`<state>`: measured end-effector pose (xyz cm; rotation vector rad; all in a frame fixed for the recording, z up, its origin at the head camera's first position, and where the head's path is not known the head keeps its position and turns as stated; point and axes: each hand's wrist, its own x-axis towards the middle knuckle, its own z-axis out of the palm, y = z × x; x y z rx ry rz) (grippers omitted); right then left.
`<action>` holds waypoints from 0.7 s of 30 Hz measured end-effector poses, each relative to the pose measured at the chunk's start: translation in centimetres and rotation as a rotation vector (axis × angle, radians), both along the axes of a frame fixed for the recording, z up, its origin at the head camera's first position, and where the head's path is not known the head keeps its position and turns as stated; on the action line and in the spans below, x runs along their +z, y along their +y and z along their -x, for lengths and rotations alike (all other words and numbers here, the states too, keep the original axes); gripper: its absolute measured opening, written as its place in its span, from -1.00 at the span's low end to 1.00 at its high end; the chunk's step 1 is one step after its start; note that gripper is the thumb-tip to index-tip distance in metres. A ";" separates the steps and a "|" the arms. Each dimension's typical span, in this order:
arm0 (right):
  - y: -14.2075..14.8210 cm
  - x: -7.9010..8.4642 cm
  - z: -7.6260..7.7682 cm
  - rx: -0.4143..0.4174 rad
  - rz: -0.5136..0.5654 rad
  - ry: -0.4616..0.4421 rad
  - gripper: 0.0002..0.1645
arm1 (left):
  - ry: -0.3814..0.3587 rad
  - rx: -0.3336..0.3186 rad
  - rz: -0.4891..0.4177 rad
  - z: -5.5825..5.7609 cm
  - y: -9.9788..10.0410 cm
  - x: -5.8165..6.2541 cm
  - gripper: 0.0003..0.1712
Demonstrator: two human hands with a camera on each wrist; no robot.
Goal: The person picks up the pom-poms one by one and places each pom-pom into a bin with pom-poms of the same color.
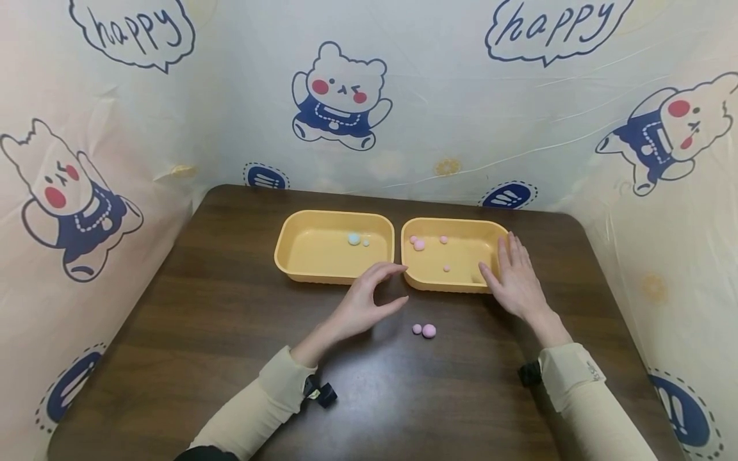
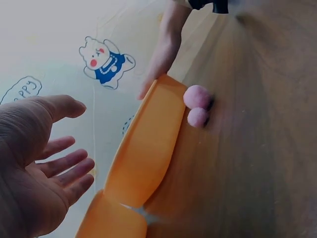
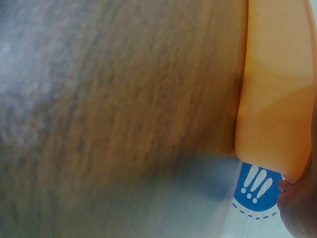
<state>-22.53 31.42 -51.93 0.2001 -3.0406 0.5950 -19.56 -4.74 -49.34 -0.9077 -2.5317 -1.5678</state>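
Observation:
My left hand (image 1: 366, 298) hovers in front of the yellow trays, fingers and thumb apart with nothing between them. Its fingertips overlap the near-left corner of the right tray (image 1: 450, 286) in the head view. At that tray's right end, my right hand (image 1: 519, 282) lies over the near corner with straight fingers along the rim and the thumb over the inside. Several pink balls (image 1: 419, 245) lie in this tray. A small pink ball (image 1: 417, 329) and a larger pink ball (image 1: 429, 331) sit side by side on the table in front of it.
The left yellow tray (image 1: 317, 279) stands beside the right one with a narrow gap between, holding a larger blue ball (image 1: 353, 239) and a tiny blue ball (image 1: 366, 242). A printed curtain (image 1: 426, 128) surrounds the back and sides of the dark wooden table (image 1: 230, 307).

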 end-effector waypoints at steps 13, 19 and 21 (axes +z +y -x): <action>0.0 0.0 0.1 0.008 -0.018 -0.005 0.16 | 0.069 -0.111 0.062 1.2 0.6 -6.4 -0.36; 0.1 0.0 0.1 0.008 -0.021 -0.008 0.15 | 0.013 -0.104 0.150 2.0 0.9 -9.7 -0.26; 0.1 0.0 0.1 0.012 -0.022 -0.002 0.14 | -0.001 -0.106 0.177 1.9 0.9 -9.9 -0.26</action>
